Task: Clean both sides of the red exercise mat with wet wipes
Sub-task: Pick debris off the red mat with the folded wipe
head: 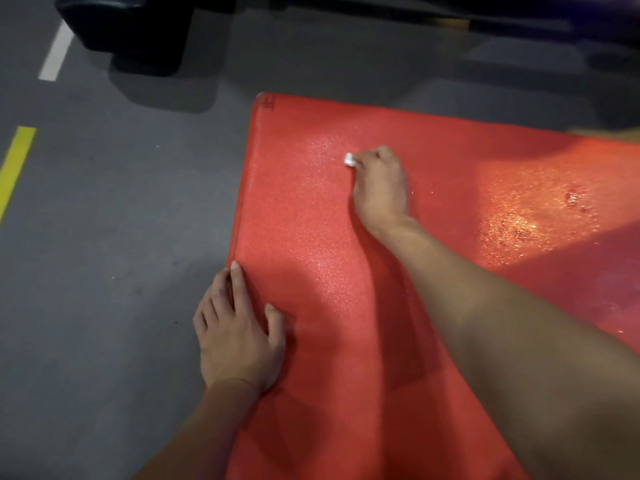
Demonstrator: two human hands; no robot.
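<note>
Red foam fills most of the view: the mat (pixel 433 237) lies flat on a grey floor (pixel 114 237), one corner pointing up and away, its right and lower parts cut off by the picture edge. Its pebbled surface glistens in a bright patch on the right side, which looks wet, though glare makes that hard to judge.

The right hand (pixel 379 187) reaches far across the mat with its fingers curled over a small white wad, a wipe (pixel 349 159), pressed down on the surface near the far corner. Only a bit of the wipe peeks out past the fingertips; the rest is hidden under the hand.

The left hand (pixel 239 337) rests flat at the mat's left edge, fingers straight and close together, thumb spread onto the red surface, the outer fingers lying over the edge toward the floor. It holds nothing.

A yellow stripe (pixel 15 168) and a white stripe (pixel 57 51) are painted on the floor at left. At the top stands a dark bulky object (pixel 131 32), blurred and cut off, too unclear to name.
</note>
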